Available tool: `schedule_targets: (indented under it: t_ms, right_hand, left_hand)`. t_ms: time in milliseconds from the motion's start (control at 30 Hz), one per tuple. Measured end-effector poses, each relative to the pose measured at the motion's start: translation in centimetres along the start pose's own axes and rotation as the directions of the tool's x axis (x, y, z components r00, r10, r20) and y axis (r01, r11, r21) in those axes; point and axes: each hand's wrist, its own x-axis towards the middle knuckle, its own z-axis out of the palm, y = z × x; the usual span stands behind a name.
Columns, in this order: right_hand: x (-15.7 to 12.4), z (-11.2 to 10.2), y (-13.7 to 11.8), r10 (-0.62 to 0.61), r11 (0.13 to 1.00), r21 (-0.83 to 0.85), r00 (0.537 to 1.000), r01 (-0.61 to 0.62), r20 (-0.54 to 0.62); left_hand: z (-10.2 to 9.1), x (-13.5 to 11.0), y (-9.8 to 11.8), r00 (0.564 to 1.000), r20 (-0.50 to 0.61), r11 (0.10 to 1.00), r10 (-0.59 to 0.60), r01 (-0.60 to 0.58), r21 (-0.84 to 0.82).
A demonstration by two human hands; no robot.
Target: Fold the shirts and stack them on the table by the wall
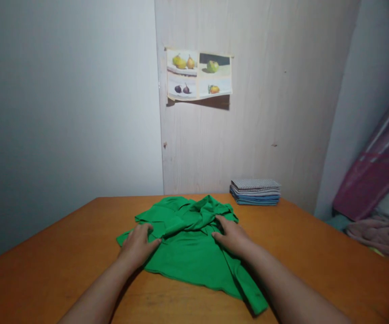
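A crumpled green garment (187,245) lies in the middle of the orange wooden table (62,252). My left hand (138,245) rests on its left side with the fingers curled into the cloth near a fold. On the right side my right hand (230,235) lies palm down, fingers bent and pressing on the bunched fabric. Both forearms reach in from the bottom edge of the view.
A neat stack of folded cloths (255,192) sits at the table's far edge against the wooden wall panel. A sheet of fruit pictures (198,74) hangs on that panel. To the right, beyond the table, lies pink and purple bedding (380,198).
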Motion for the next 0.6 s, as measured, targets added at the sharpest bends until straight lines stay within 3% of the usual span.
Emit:
schedule_targets:
  t_ms: [100, 300, 500, 600]
  right_hand:
    - [-0.2, -0.2, -0.7, -0.014, 1.000, 0.007, 1.000, 0.014, -0.025]
    - [-0.4, -0.7, -1.6, -0.061, 0.998, -0.015, 0.998, 0.061, 0.026]
    - [-1.0, -1.0, -2.2, -0.081, 0.994, -0.058, 0.992, 0.087, 0.098]
    - [-1.4, -1.2, -2.8, -0.093, 0.993, -0.066, 0.992, 0.099, 0.091]
  left_hand:
    - [0.0, 0.4, -0.8, 0.998, 0.062, 1.000, -0.003, 0.003, 0.009]
    - [-0.6, 0.8, -1.4, 0.975, 0.195, 0.973, 0.102, -0.057, -0.226]
    - [-1.0, 0.1, -2.6, 0.907, 0.388, 0.924, 0.160, 0.001, -0.383]
    - [-1.5, -0.1, -2.4, 0.905, 0.391, 0.924, 0.165, -0.003, -0.383]
